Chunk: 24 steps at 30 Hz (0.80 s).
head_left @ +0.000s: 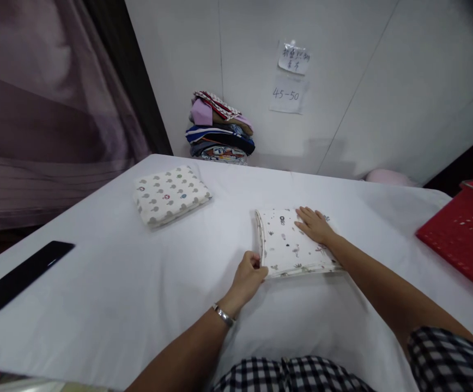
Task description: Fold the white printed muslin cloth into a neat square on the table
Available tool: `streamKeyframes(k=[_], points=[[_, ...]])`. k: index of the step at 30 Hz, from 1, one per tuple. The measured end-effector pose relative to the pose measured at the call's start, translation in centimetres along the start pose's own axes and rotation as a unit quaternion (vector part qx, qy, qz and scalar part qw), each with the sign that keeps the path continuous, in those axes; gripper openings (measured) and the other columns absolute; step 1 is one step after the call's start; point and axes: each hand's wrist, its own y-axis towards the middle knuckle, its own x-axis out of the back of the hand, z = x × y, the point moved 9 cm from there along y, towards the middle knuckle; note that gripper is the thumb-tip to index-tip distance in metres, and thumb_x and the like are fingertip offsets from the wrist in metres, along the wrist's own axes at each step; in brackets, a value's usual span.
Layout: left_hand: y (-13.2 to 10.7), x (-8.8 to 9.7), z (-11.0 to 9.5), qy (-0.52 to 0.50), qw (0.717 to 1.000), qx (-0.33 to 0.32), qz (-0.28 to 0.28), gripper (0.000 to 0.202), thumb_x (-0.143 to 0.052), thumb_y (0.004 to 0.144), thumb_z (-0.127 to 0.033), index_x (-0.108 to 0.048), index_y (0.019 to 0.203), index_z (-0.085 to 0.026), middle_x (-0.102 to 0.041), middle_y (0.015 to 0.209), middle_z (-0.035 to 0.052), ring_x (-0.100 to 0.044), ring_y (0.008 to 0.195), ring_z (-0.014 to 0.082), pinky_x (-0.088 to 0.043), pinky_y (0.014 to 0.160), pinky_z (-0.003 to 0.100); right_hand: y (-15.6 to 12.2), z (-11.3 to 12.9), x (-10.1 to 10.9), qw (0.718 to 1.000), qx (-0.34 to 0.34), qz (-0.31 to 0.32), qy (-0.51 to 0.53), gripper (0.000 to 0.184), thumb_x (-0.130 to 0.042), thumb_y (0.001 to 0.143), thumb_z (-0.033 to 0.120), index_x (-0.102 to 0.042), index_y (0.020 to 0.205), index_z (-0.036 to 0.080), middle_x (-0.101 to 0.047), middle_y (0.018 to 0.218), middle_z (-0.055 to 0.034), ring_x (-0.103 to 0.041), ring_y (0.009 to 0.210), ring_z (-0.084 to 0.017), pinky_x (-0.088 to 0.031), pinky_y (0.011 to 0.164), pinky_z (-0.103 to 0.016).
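Observation:
A folded white cloth point(282, 245) printed with small animals and plants lies on the white-covered table point(204, 305) in front of me. My left hand point(249, 275) pinches its near left corner between thumb and curled fingers. On the cloth's upper right part, my right hand point(315, 224) rests flat with fingers stretched out. Layers of fabric show along the left and near edges. Farther left sits a second folded white cloth point(171, 197) with grey tree-like prints, apart from both hands.
A long black flat object point(22, 277) lies at the table's left. The red plastic basket point(465, 234) stands at the right edge. Behind the table, a stack of folded fabrics point(221, 130) leans near the wall, below handwritten paper signs point(287, 95). A purplish curtain point(52, 109) hangs left.

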Motion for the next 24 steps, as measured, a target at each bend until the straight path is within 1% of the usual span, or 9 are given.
streamKeyframes(k=[4, 6, 8, 12, 15, 19, 22, 23, 24], points=[[0.0, 0.1, 0.0, -0.001, 1.000, 0.000, -0.003, 0.021, -0.056, 0.067, -0.017, -0.047, 0.085, -0.019, -0.057, 0.078, 0.0003, -0.054, 0.070, 0.0121, -0.045, 0.053, 0.019, 0.3, -0.9, 0.0, 0.999, -0.033, 0.022, -0.003, 0.062, -0.021, 0.089, 0.056, -0.032, 0.139, 0.022, -0.026, 0.147, -0.0082, -0.020, 0.135, -0.026, -0.018, 0.108, -0.050], [0.1, 0.1, 0.0, -0.014, 1.000, -0.002, -0.001, 0.020, -0.057, 0.067, -0.017, -0.047, 0.085, -0.019, -0.057, 0.078, 0.0008, -0.054, 0.071, 0.0121, -0.044, 0.054, 0.019, 0.0, -1.4, 0.7, 0.999, -0.045, 0.001, -0.016, 0.063, -0.021, 0.088, 0.058, -0.032, 0.139, 0.022, -0.024, 0.147, -0.0087, -0.019, 0.135, -0.028, -0.017, 0.107, -0.053], [0.1, 0.1, 0.0, -0.022, 1.000, -0.003, 0.001, 0.021, -0.058, 0.067, -0.017, -0.048, 0.085, -0.019, -0.058, 0.078, 0.0010, -0.054, 0.072, 0.0121, -0.044, 0.054, 0.019, -0.9, -2.6, 1.2, 0.997, -0.072, -0.015, -0.033, 0.064, -0.022, 0.088, 0.058, -0.031, 0.139, 0.021, -0.023, 0.148, -0.0087, -0.016, 0.136, -0.029, -0.017, 0.107, -0.053], [0.0, 0.1, -0.1, -0.010, 1.000, -0.001, -0.002, 0.022, -0.057, 0.066, -0.016, -0.047, 0.085, -0.019, -0.057, 0.077, 0.0004, -0.054, 0.072, 0.0123, -0.044, 0.054, 0.019, -2.4, -5.2, 0.3, 0.995, -0.093, 0.026, -0.014, 0.063, -0.024, 0.089, 0.053, -0.031, 0.139, 0.017, -0.024, 0.148, -0.0081, -0.016, 0.136, -0.026, -0.026, 0.106, -0.045], [0.1, 0.1, 0.0, -0.005, 1.000, 0.001, -0.003, 0.022, -0.057, 0.067, -0.017, -0.047, 0.087, -0.019, -0.056, 0.078, 0.0005, -0.054, 0.073, 0.0127, -0.046, 0.054, 0.019, -2.9, -6.1, -0.1, 0.994, -0.100, 0.039, 0.011, 0.060, -0.024, 0.089, 0.051, -0.035, 0.138, 0.017, -0.026, 0.147, -0.0081, -0.019, 0.136, -0.026, -0.029, 0.105, -0.043], [0.2, 0.1, 0.2, -0.023, 1.000, -0.001, -0.009, 0.024, -0.059, 0.066, -0.017, -0.047, 0.087, -0.019, -0.056, 0.078, 0.0007, -0.054, 0.072, 0.0120, -0.046, 0.054, 0.019, -4.4, -7.0, 0.3, 0.991, -0.136, -0.008, -0.005, 0.059, -0.023, 0.089, 0.053, -0.033, 0.138, 0.021, -0.027, 0.146, -0.0083, -0.022, 0.135, -0.028, -0.026, 0.105, -0.052], [0.4, 0.0, 0.3, -0.023, 1.000, -0.002, -0.013, 0.026, -0.061, 0.064, -0.016, -0.048, 0.087, -0.018, -0.056, 0.077, 0.0003, -0.054, 0.070, 0.0111, -0.045, 0.053, 0.018, -5.8, -7.6, -0.3, 0.988, -0.150, 0.011, 0.016, 0.061, -0.027, 0.088, 0.053, -0.035, 0.138, 0.020, -0.027, 0.146, -0.0087, -0.027, 0.133, -0.025, -0.031, 0.105, -0.042], [0.4, 0.0, 0.3, -0.023, 1.000, -0.004, -0.014, 0.026, -0.061, 0.064, -0.016, -0.048, 0.087, -0.018, -0.056, 0.076, 0.0002, -0.054, 0.069, 0.0109, -0.046, 0.053, 0.018, -6.1, -7.6, -0.2, 0.986, -0.162, 0.017, 0.019, 0.060, -0.027, 0.088, 0.053, -0.037, 0.137, 0.020, -0.028, 0.146, -0.0088, -0.029, 0.132, -0.025, -0.032, 0.104, -0.041], [0.5, 0.1, 0.3, -0.024, 1.000, -0.006, -0.015, 0.026, -0.061, 0.064, -0.016, -0.048, 0.087, -0.018, -0.056, 0.076, 0.0002, -0.054, 0.069, 0.0108, -0.046, 0.053, 0.018, -6.5, -7.4, 0.2, 0.984, -0.175, 0.013, 0.013, 0.058, -0.028, 0.088, 0.053, -0.040, 0.135, 0.021, -0.030, 0.145, -0.0089, -0.030, 0.131, -0.027, -0.032, 0.104, -0.043]])
